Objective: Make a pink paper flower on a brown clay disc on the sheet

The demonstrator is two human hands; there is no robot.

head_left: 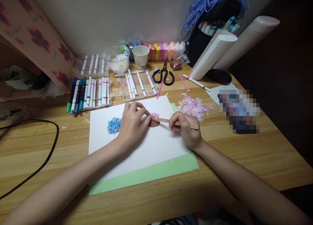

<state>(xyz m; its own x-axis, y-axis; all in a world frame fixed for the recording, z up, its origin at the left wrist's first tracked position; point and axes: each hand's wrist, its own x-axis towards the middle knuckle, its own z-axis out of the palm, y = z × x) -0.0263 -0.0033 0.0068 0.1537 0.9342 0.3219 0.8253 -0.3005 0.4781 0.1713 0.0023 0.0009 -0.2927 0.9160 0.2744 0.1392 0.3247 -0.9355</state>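
A white sheet of paper (pixel 137 159) lies on a green sheet (pixel 146 179) on the wooden table. My right hand (pixel 187 128) is closed around a wooden craft stick (pixel 164 120), which points left over the paper. Close to the stick's far tip, the thumb and fingers of my left hand (pixel 134 120) are pinched together; what is between them is hidden. Just beyond those fingertips is a small patch of pink bits (pixel 155 115) on the paper. A round cluster of blue shreds (pixel 113 125) sits left of my left hand, partly covered by it.
Pink paper scraps (pixel 193 106) are heaped right of the sheet. Behind stand marker trays (pixel 137 84), black-handled scissors (pixel 164 76), a paper cup (pixel 141 57) and a clear bowl (pixel 117 60). White bottles (pixel 212 55) rise at back right; a black cable (pixel 55 143) curves at left.
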